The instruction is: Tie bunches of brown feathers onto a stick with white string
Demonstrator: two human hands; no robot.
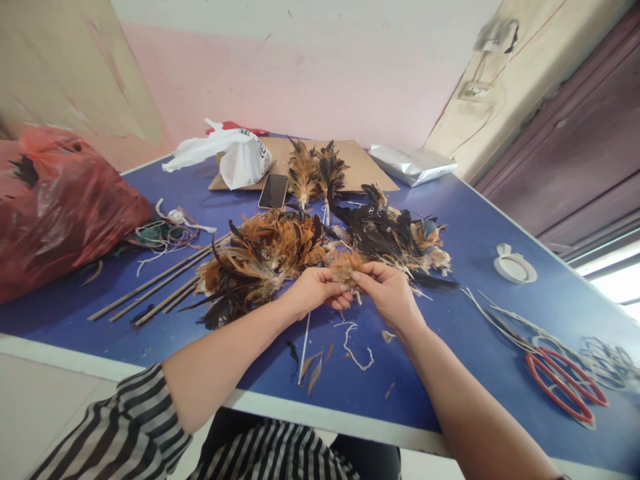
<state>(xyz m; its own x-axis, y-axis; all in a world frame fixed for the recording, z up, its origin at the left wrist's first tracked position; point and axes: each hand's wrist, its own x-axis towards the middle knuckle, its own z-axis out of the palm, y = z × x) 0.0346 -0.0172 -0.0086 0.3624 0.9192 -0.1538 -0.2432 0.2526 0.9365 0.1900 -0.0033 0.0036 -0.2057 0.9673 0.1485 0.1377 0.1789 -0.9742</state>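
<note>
Both my hands meet over the middle of the blue table, fingers pinched on a small tuft of brown feathers (345,264). My left hand (317,291) grips it from the left, and my right hand (387,291) pinches it from the right. A thin white stick (305,350) points down toward the table's near edge from below my left hand. Just beyond lie a pile of orange-brown feathers (280,243) on the left and a pile of black feathers (385,230) on the right. A piece of white string (357,350) curls below my hands.
Scissors with red handles (560,387) and a roll of tape (515,267) lie right. Wooden sticks (160,283), tangled string and a red plastic bag (65,213) are left. A phone (273,191), a white bag (245,157), feather bundles on cardboard (367,167) and a silver packet (413,164) stand behind.
</note>
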